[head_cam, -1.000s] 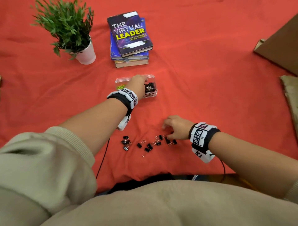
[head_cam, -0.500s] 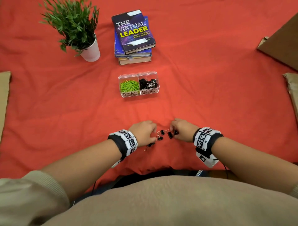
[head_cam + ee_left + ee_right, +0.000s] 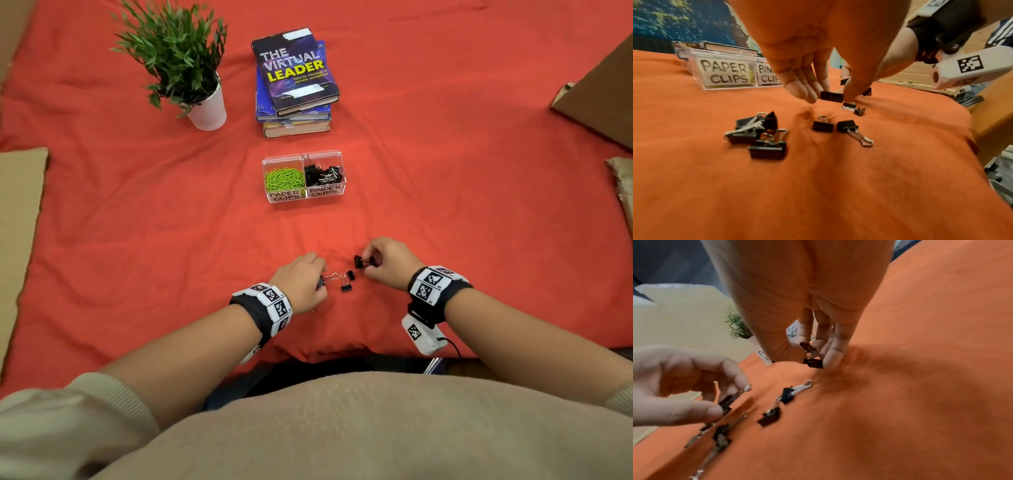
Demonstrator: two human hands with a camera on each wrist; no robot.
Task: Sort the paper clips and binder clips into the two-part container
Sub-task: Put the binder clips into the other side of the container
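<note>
A clear two-part container labelled PAPER CLIPS and BINDER CLIPS stands mid-cloth, green paper clips on its left, black binder clips on its right. Near the front edge my left hand pinches a black binder clip between thumb and fingertips. My right hand holds binder clips just above the cloth. Two loose binder clips lie between the hands. In the left wrist view several more binder clips lie scattered below the left hand.
A stack of books and a potted plant stand behind the container. Cardboard pieces lie at the left edge and at the right. The red cloth covers the table.
My left hand came back from the container to the clips near the front edge and pinched one. My right hand lifted slightly with clips in it.
</note>
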